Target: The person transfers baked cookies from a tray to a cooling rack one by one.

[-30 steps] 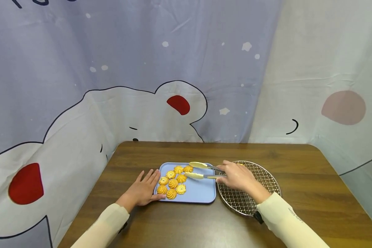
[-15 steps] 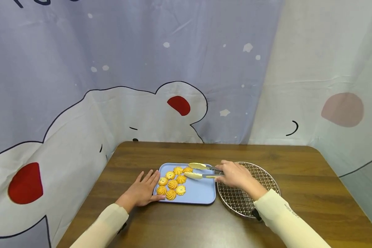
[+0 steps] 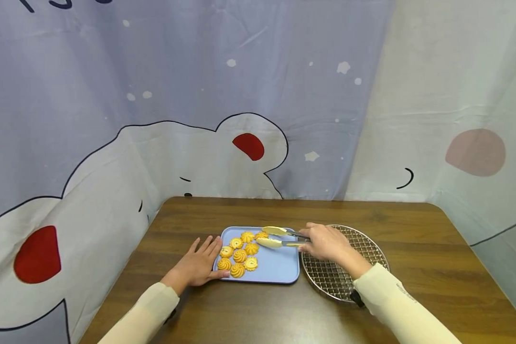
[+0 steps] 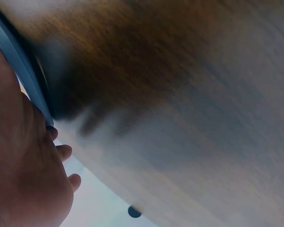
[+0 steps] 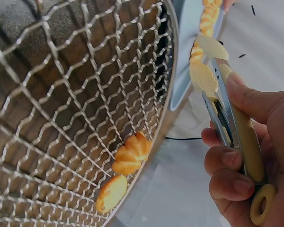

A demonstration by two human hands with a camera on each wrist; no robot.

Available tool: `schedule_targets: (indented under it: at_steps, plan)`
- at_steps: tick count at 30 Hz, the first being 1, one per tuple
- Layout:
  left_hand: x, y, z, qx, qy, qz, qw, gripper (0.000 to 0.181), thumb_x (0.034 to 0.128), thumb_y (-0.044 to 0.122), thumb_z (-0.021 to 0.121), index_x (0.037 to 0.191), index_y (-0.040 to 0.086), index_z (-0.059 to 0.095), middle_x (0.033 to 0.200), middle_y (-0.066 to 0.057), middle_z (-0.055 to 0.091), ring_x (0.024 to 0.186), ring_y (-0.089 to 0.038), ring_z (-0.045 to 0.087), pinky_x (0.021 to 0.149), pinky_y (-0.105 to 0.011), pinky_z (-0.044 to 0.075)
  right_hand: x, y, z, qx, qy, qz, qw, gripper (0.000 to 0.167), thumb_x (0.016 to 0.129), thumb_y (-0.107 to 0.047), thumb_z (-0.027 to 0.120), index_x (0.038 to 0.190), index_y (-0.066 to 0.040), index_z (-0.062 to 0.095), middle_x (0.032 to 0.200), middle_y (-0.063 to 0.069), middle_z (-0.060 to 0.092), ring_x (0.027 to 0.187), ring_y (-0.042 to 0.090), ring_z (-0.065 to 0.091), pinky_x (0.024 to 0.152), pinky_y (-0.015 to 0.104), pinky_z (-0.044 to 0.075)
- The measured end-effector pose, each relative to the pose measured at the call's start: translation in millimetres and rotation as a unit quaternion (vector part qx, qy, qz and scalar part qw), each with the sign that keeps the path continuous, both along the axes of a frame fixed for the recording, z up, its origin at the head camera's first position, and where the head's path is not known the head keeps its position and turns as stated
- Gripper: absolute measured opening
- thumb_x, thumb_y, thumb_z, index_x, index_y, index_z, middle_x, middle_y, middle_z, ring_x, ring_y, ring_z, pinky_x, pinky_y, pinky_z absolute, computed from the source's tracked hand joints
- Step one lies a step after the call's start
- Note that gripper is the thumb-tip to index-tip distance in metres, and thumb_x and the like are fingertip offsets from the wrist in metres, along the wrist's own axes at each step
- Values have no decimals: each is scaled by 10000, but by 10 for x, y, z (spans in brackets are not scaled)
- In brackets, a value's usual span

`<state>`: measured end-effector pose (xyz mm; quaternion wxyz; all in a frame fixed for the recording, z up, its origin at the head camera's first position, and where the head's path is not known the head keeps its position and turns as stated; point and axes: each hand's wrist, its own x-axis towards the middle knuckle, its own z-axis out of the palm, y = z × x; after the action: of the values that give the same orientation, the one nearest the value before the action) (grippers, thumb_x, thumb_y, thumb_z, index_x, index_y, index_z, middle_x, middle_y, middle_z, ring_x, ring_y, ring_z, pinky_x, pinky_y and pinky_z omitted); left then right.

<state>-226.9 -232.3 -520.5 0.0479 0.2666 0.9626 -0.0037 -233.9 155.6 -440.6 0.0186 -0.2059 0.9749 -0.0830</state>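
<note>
Shows little change over the last second: keeps the right hand (image 3: pixel 327 242) over the left part of the round wire rack (image 3: pixel 333 281), keeps the tongs (image 3: pixel 295 244) reaching left over the blue tray (image 3: pixel 277 265), and brings the two pale-yellow heads (image 3: pixel 270 243) perhaps a touch closer together by the swirl cookie (image 3: pixel 262 235) at the right end of the far row. Does not yet show that cookie lifted; suggests, as a judgement, a grip being lined up rather than a carry under way. Cannot tell about contact of both heads with it.

Counts nine cookies on the tray, this one included, bunched toward the left, with bare blue to the right. Shows two more on the rack in the right wrist view, a ridged cookie (image 5: pixel 132 154) and a paler cookie (image 5: pixel 111 193) side by side just inside the rim.

Reaches in with the right forearm from the lower right. Grips the tongs with the thumb along one arm and fingers curled about the other, leaving the arms apart, not squeezed fully together. Angles the left forearm up from the lower left; rests the left hand (image 3: pixel 196 266) on the tray's left edge, fingers straight and spread, thumb over the near corner, holding nothing.
</note>
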Motion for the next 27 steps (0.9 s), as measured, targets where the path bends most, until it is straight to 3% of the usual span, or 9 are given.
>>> schedule_targets:
  at_steps: [2,8,12,18,27]
  plan:
    - [6,10,14,79,-36,-39,10000,1021,943,755,405,1578,-33,265,1643,-207,267,1515,-410,233,1202,-628,115,15,26,20,-45,67,2,10000,539,893,-418,760,1340,-129,674,1264,59,656,753,178,608,650,363,528]
    - [-37,13,-24,-208,61,29,9998,1025,937,787,349,1607,20,222,1671,-149,222,1538,-353,201,1214,-598,130,60,116,76,-248,215,7,9995,524,882,-433,765,1310,-139,695,1006,-37,637,657,127,523,559,304,448]
    - [-44,18,-23,-184,4,45,9998,1033,935,786,363,1609,17,209,1673,-151,214,1538,-356,199,1215,-603,117,114,180,86,-345,244,29,9991,551,873,-446,767,1321,-134,689,932,-57,595,633,114,485,537,286,414]
    - [-36,-5,-51,-142,32,46,9999,1054,924,813,315,1612,24,197,1673,-151,212,1537,-359,203,1217,-601,110,209,274,98,-307,480,125,9983,532,878,-420,772,1307,-116,695,966,-41,621,659,113,489,584,307,430]
    - [-45,-12,-60,-98,62,-5,9999,1052,924,810,329,1610,22,206,1670,-153,220,1534,-364,210,1212,-610,117,309,401,95,-289,792,96,9964,530,874,-420,776,1311,-133,693,1155,11,681,800,174,646,669,391,539]
